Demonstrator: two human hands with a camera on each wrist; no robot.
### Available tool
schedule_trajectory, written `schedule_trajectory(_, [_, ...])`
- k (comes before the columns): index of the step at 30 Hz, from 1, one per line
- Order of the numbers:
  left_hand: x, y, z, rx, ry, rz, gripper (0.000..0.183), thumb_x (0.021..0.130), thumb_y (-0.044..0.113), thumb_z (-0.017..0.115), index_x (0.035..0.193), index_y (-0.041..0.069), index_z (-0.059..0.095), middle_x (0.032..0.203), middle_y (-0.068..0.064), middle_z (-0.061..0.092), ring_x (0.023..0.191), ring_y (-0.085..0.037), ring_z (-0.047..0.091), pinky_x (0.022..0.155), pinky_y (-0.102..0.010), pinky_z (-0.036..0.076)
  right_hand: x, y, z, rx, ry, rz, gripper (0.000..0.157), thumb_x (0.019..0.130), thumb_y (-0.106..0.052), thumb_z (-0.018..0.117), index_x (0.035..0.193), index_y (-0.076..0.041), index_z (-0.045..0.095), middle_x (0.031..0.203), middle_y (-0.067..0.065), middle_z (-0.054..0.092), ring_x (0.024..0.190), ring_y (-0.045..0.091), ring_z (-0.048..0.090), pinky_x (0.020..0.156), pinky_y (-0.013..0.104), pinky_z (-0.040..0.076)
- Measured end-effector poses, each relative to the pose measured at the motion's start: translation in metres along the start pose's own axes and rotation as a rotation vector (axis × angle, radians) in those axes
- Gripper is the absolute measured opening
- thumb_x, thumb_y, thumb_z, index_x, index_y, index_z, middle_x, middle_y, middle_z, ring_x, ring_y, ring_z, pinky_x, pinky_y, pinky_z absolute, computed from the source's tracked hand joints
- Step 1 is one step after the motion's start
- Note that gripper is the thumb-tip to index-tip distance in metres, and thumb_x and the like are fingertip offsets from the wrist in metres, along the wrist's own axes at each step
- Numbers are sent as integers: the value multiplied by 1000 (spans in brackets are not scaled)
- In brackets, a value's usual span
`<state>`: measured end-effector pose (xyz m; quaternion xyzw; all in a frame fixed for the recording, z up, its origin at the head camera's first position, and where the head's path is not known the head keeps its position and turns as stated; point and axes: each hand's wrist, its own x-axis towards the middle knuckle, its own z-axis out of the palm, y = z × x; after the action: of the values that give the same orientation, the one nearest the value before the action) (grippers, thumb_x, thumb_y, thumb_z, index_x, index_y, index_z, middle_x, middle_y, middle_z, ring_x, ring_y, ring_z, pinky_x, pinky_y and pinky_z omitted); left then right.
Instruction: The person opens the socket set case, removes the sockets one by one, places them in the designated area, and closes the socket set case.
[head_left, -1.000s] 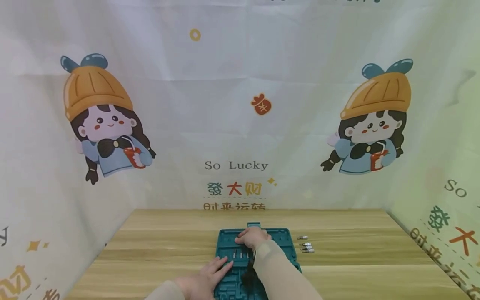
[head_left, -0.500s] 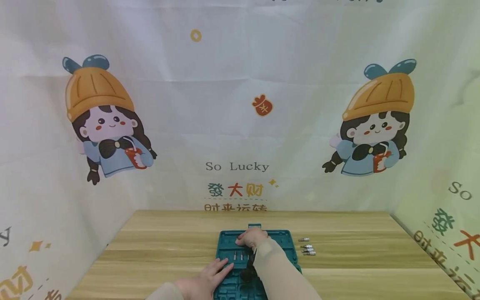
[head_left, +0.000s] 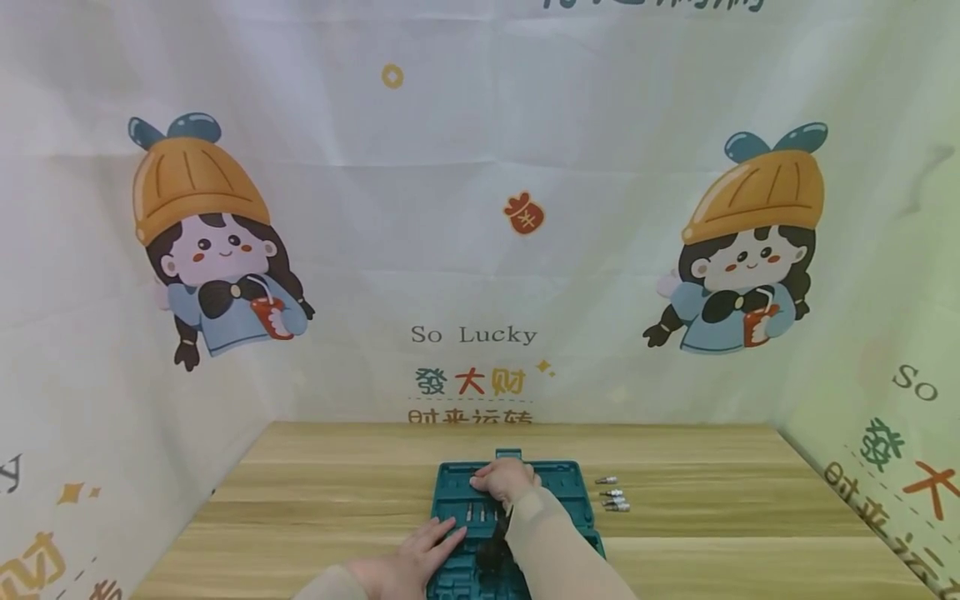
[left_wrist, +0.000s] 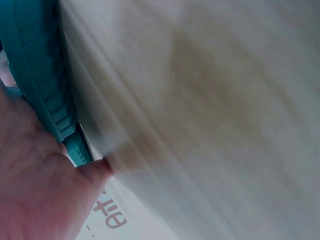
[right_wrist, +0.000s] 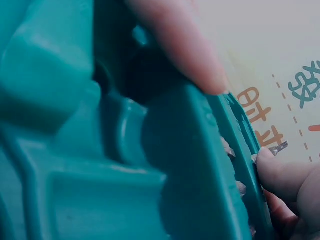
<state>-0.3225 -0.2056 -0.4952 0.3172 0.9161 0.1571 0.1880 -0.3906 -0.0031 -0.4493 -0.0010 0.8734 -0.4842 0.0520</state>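
We see the right hand [head_left: 509,480] pinch a small metal bit [right_wrist: 278,148] — probably light, stiff, slippery, best taken by its middle — over the open teal case [head_left: 576,507], while the left hand [head_left: 411,557] rests there, fingers straight.

The right arm's cream sleeve [head_left: 566,537] lies slightly farther left, baring more of the teal bit case's [head_left: 566,482] lower right edge. The head view tips up, showing more lettering [head_left: 660,4] along the top.
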Motion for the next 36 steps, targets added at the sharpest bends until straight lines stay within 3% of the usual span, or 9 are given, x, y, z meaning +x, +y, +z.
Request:
schedule_trajectory(4, [15,-30,15,-8,10,43,97,80,69,60,155,38,6,160,4,8,146,-31,9,103,-60,30,-1,1,0,5,7,7,7,82,-20,78,89,-19,77,129,21,51,130,51,24,104,65,15])
schedule_trajectory(8, [14,-30,16,-10,11,40,96,81,69,59,155,38,6,160,3,8,146,-30,8,103,-60,31,-2,1,2,4,13,9,7,82,-20,78,88,-19,77,124,21,52,126,50,28,103,65,18])
schedule_trajectory(13, [-4,4,0,-39,2,5,94,83,64,61,156,33,9,160,1,10,146,-31,9,105,-59,28,-3,4,6,10,39,30,6,82,-23,78,87,-20,75,124,21,48,123,48,30,97,62,28])
schedule_trajectory(16, [-18,30,-13,-59,-5,-34,93,84,56,66,156,28,14,159,0,13,145,-30,11,106,-57,27,-1,6,6,12,41,10,9,83,-27,76,90,-21,75,122,18,51,121,46,32,96,62,28])
schedule_trajectory(20, [-21,37,-17,-57,-1,-48,94,84,53,68,156,26,15,159,-1,14,145,-30,11,108,-56,27,5,10,4,19,9,-53,15,85,-29,74,97,-20,75,118,11,59,120,44,35,98,63,24])
schedule_trajectory(24, [-15,26,-11,-33,3,-33,96,82,60,66,156,29,12,160,0,12,145,-31,11,107,-56,27,5,12,-3,47,-49,-93,20,87,-29,73,103,-17,73,114,8,63,113,39,44,93,59,34])
schedule_trajectory(28, [-1,0,4,-48,-13,-24,98,78,71,61,154,39,8,160,6,8,146,-30,8,105,-59,28,-1,12,-14,109,-144,-140,28,91,-24,69,113,-8,69,121,14,60,111,37,53,90,56,42])
schedule_trajectory(33, [16,-30,17,-65,-26,2,100,77,71,62,154,42,6,161,7,6,146,-32,7,103,-61,30,-7,9,-36,139,-239,-203,31,94,-23,64,116,-1,65,124,17,59,118,38,52,96,57,39])
schedule_trajectory(36, [20,-36,18,-64,-26,-4,101,75,72,63,153,43,5,161,7,5,146,-33,8,103,-62,29,-10,11,-52,129,-241,-217,28,95,-24,63,114,-3,64,120,14,62,118,37,51,97,57,38])
